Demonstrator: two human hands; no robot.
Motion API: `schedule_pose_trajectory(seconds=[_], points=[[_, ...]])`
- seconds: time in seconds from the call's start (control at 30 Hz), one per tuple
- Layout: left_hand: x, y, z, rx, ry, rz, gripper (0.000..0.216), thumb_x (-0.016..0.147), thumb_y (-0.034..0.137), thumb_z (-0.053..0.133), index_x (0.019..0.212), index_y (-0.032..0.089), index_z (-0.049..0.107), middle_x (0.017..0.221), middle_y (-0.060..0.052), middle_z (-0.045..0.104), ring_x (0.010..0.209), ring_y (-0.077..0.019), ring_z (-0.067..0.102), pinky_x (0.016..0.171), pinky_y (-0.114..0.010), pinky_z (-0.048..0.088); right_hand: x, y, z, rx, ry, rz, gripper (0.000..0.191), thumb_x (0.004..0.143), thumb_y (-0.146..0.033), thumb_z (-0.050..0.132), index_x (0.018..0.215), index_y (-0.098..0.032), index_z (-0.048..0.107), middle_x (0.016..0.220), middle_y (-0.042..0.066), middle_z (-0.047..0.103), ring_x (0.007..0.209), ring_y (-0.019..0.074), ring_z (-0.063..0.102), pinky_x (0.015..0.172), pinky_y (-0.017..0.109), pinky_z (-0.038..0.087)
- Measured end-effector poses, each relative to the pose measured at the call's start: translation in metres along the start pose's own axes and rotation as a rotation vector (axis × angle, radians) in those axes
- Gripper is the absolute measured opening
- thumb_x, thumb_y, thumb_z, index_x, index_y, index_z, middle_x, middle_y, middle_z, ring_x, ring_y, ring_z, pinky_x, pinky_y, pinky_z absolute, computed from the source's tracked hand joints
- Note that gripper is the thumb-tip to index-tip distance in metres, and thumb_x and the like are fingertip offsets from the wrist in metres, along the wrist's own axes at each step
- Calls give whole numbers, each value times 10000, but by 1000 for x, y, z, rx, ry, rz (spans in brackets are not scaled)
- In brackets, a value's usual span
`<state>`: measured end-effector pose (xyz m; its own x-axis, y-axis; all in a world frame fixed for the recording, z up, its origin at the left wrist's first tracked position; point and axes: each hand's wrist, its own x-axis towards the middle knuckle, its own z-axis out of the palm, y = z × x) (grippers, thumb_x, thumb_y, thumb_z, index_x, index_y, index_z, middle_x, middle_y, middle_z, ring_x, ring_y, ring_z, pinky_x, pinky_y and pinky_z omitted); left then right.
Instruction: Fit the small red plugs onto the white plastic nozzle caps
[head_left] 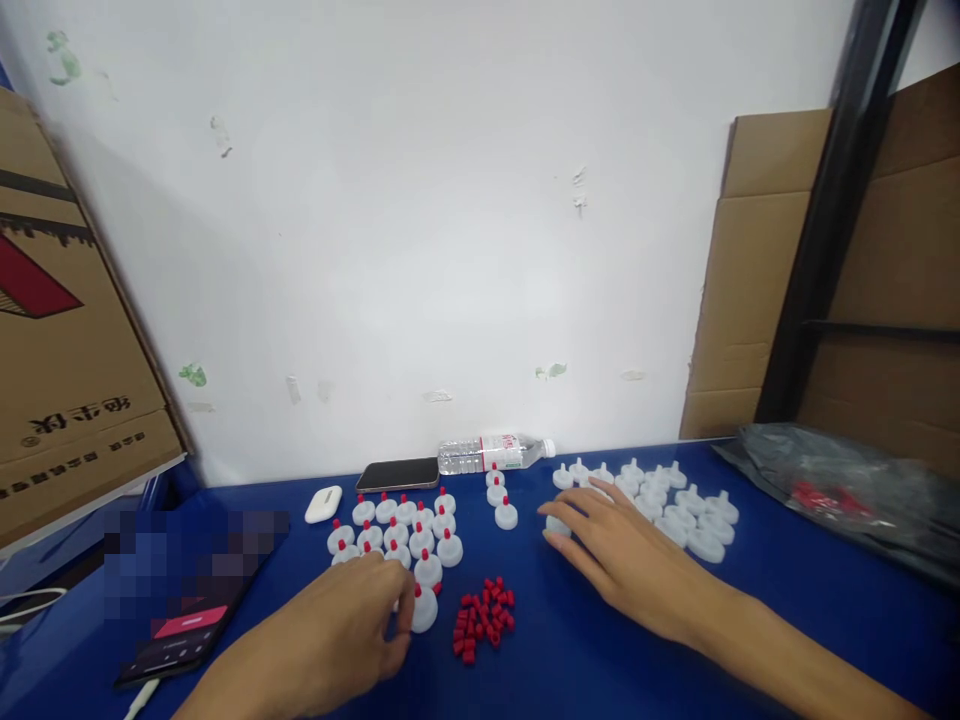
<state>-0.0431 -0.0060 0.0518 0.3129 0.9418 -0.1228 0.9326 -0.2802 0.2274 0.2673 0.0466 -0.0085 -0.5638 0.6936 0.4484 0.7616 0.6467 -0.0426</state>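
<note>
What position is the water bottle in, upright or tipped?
Tipped: the water bottle lies on its side on the blue table, cap pointing right.

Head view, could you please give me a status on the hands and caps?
Left hand pinching red-tipped cap, front of its cluster. Right hand open, fingertips on plain white cap. Red tips piled between hands; nothing blocking.
</note>
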Motion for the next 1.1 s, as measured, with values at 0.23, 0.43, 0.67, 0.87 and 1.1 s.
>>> schedule_pose_trajectory(seconds=[0.23,0.43,0.67,0.87,1.1], points=[[18,28,11,-368,217,109,77,849,242,542,808,217,602,625,44,551,594,-146,543,542,-230,376,-2,-10,0,133,-85,-2,293,1064,-341,429,1167,-267,694,1103,37,734,1076,248,679,1129,589,336],[26,32,47,-579,458,150,106,932,282,526,868,220,584,751,10,580,612,-140,508,537,-233,396,-4,-16,8,83,-75,-53,270,1043,-224,435,1186,-213,664,988,56,749,945,229,713,1110,561,356],[30,32,64,-621,480,289,212,1010,328,499,1044,241,690,964,-44,696,720,-155,621,554,-227,439,-4,-28,7,94,-85,-70,79,963,-211,590,982,-221,665,908,20,727,865,215,700,1099,538,371],[28,35,64,-576,469,325,205,1006,319,544,1030,254,737,980,-41,750,754,-169,673,582,-232,463,-4,-31,0,135,-28,-83,239,983,-131,515,1174,-250,597,1098,46,648,999,226,660,973,473,497],[26,35,65,-546,524,408,171,999,257,577,1019,248,746,988,-39,777,860,-191,722,805,-268,555,-8,-37,0,254,9,-85,557,968,-136,551,1476,-297,391,1275,62,606,1094,227,631,917,398,563]])
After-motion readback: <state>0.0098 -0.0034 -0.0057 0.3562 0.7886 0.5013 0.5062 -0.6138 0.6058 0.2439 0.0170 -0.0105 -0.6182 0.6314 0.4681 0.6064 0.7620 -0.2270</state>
